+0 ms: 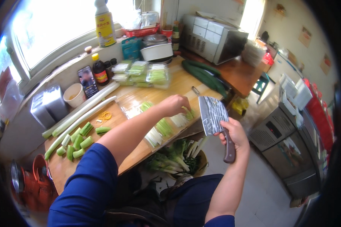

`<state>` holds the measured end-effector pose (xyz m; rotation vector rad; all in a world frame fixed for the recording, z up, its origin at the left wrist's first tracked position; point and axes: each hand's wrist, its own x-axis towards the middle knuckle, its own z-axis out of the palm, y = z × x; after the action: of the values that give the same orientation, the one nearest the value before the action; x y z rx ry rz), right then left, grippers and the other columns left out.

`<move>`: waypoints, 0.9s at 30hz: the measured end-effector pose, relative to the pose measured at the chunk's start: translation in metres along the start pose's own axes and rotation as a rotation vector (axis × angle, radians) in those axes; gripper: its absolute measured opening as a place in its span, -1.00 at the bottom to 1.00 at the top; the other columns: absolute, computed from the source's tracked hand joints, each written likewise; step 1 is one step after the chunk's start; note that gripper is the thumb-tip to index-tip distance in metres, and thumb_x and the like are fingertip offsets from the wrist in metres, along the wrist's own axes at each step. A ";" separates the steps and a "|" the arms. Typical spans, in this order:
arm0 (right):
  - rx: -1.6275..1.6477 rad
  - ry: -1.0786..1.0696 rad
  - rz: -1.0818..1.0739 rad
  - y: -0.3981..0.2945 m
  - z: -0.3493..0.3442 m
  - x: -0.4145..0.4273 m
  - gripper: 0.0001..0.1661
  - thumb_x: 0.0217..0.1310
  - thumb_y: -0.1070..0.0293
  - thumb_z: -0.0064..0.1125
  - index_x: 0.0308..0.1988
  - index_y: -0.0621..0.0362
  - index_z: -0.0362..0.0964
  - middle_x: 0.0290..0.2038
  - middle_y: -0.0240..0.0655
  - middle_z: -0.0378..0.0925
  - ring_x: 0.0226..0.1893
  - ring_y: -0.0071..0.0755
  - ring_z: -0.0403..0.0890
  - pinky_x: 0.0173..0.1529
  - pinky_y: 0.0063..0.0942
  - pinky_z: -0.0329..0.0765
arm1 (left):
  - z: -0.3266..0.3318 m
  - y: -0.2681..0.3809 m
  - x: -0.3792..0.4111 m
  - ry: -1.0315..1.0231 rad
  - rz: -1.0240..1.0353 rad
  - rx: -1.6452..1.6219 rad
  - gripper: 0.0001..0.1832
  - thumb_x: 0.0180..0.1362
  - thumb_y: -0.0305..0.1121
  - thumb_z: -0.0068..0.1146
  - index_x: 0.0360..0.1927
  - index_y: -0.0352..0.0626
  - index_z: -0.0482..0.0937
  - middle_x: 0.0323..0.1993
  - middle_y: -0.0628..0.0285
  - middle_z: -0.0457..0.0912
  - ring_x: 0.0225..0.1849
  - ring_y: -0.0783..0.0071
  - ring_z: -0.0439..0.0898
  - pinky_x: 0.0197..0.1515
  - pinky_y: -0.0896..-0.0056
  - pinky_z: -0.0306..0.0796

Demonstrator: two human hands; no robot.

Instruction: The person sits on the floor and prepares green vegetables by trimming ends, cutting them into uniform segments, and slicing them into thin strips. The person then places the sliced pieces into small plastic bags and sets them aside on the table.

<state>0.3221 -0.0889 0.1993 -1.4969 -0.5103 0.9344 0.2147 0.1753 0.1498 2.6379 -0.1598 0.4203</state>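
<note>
My right hand (233, 132) grips a cleaver (213, 116) by its dark riveted handle, with the blade raised beside the table edge. Flecks of pale matter dot the blade. My left hand (177, 105) reaches over the wooden board, its fingertips at shredded green vegetable (189, 113) in a clear plastic tray. More clear trays nearby hold white shreds (153, 137) and green shreds (164, 127). Cut green chunks (78, 142) lie on the board at the left, near yellow rubber bands (105, 115). Long leek stalks (82, 115) lie behind them.
Wrapped trays of shreds (158, 74) are stacked at the back, near cucumbers (201, 75) and a metal peeler (195, 90). Bottles, a phone (88, 81) and a paper cup (74, 95) line the window wall. A basket of leafy trimmings (200, 161) stands below the table edge.
</note>
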 end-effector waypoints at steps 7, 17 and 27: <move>0.080 -0.003 -0.087 -0.004 -0.004 -0.015 -0.82 0.30 0.37 -0.10 -0.22 0.26 0.35 -0.53 -0.11 0.55 -0.77 -0.57 0.39 -0.75 -0.64 0.32 | -0.082 0.055 -0.069 0.305 -0.110 -0.072 -0.76 0.15 -0.53 0.09 -0.11 -0.17 0.65 -0.18 0.11 0.66 -0.14 0.23 0.62 -0.05 0.31 0.50; -0.137 -0.345 0.032 -0.004 0.083 -0.028 -0.76 0.29 0.38 -0.07 -0.09 0.28 0.33 -0.54 -0.12 0.54 -0.81 -0.56 0.40 -0.78 -0.64 0.30 | -0.101 0.123 -0.323 0.798 -0.749 -0.108 -0.61 0.14 -0.73 -0.14 -0.05 -0.21 0.61 -0.21 0.17 0.63 -0.19 0.49 0.60 -0.08 0.52 0.50; -0.337 -0.653 0.284 0.034 0.160 -0.020 -0.75 0.35 0.42 -0.10 -0.02 0.28 0.28 -0.44 -0.14 0.57 -0.72 -0.59 0.48 -0.69 -0.65 0.42 | -0.076 0.160 -0.344 0.264 -0.544 0.037 -0.80 0.09 -0.52 0.20 -0.19 -0.10 0.66 -0.36 0.11 0.63 -0.33 0.16 0.62 -0.26 0.27 0.51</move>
<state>0.1766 -0.0132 0.1818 -1.5700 -0.9780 1.6413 -0.1604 0.0822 0.1722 2.4904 0.6369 0.5713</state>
